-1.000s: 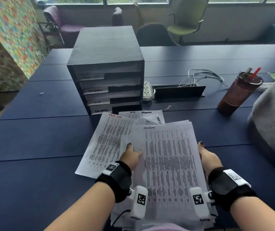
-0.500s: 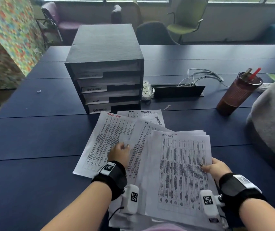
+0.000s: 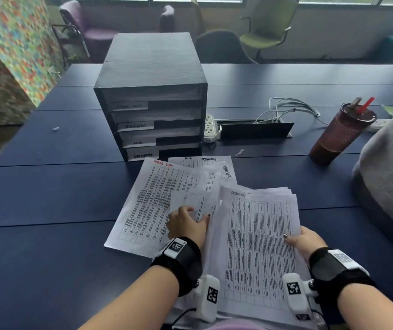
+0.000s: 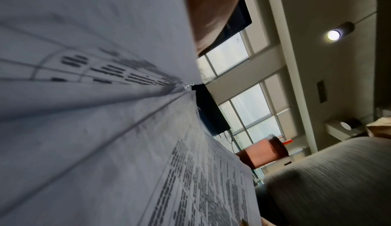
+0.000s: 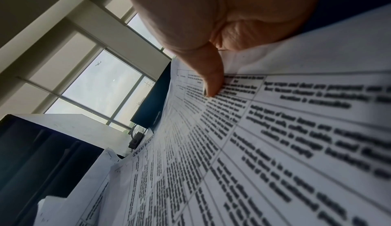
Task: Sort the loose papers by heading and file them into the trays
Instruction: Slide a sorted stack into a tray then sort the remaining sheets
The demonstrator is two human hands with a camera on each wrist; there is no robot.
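Right hand [image 3: 306,241] pinches the stack of white printed sheets headed SECURITY [image 3: 259,246] at its right edge, thumb on top. Left hand [image 3: 187,225], fingers curled, grips a smaller white sheet [image 3: 196,201] lying beside it. Beyond, the black four-tier labelled paper tray [image 3: 152,103] stands on the dark blue table [image 3: 47,198].

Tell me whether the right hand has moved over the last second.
Yes. The right hand, gripping the Security stack, has drifted right and toward the person, away from the trays.
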